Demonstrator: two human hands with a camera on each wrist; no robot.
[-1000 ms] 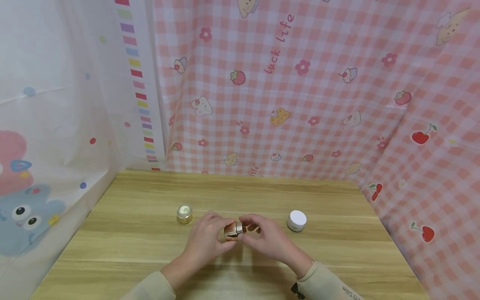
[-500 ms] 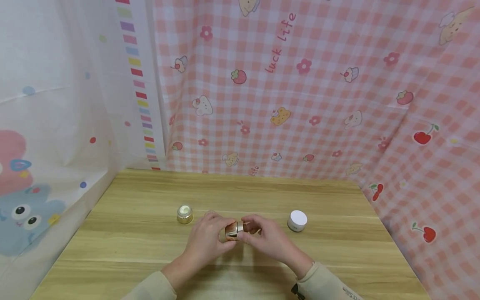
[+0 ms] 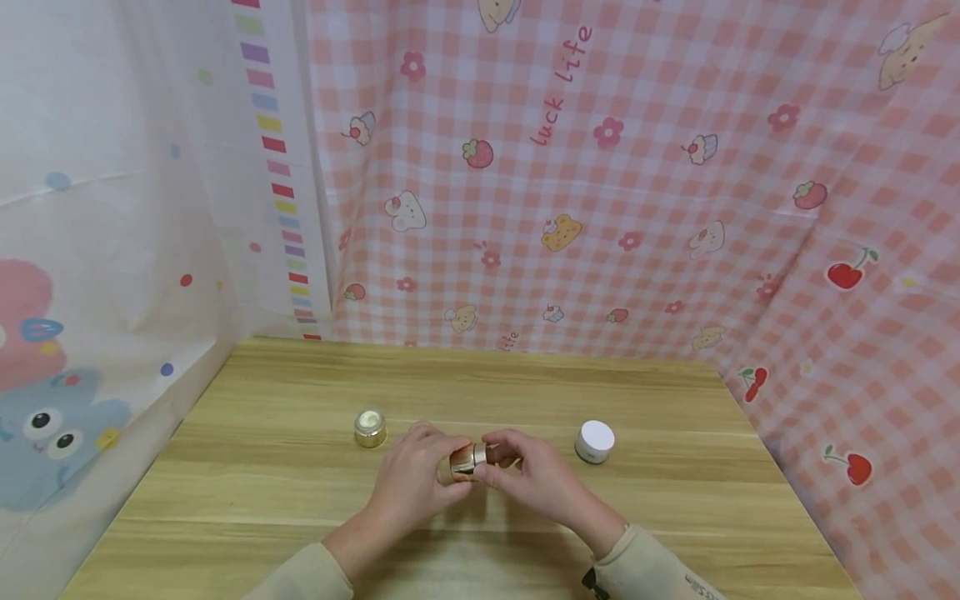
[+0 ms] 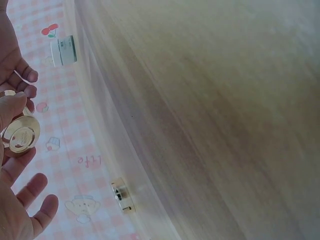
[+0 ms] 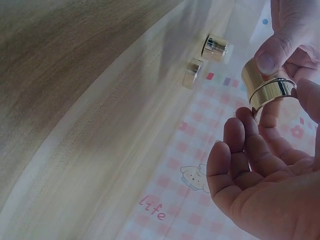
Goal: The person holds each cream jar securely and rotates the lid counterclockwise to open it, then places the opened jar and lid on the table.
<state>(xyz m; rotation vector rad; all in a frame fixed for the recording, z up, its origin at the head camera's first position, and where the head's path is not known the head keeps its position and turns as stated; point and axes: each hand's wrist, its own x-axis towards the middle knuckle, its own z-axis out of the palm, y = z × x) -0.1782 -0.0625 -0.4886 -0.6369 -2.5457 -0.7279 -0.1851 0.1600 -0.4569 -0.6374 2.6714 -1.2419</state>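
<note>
In the head view, my left hand (image 3: 416, 471) grips a shiny gold cosmetic jar (image 3: 462, 461) tipped on its side above the table. Its round flat base (image 4: 23, 137) faces the left wrist camera. My right hand (image 3: 536, 475) pinches the narrower gold lid (image 3: 481, 455) at the other end, thumb on one side and fingertips on the other. From the right wrist, a thin dark seam shows between the jar body (image 5: 254, 75) and the lid (image 5: 272, 93), and the left thumb presses on the body. The jar's contents are hidden.
A small gold-based jar (image 3: 370, 430) with a pale top stands left of the hands. To their right stands a white-lidded jar (image 3: 595, 442). The right wrist view shows another low gold piece (image 5: 192, 73) beside the gold-based jar. Patterned cloths (image 3: 525, 192) enclose the wooden table (image 3: 480, 375).
My right fingers have curled in a little closer around the lid since a second ago. Over the last half second hardly anything has moved; the left hand keeps its hold.
</note>
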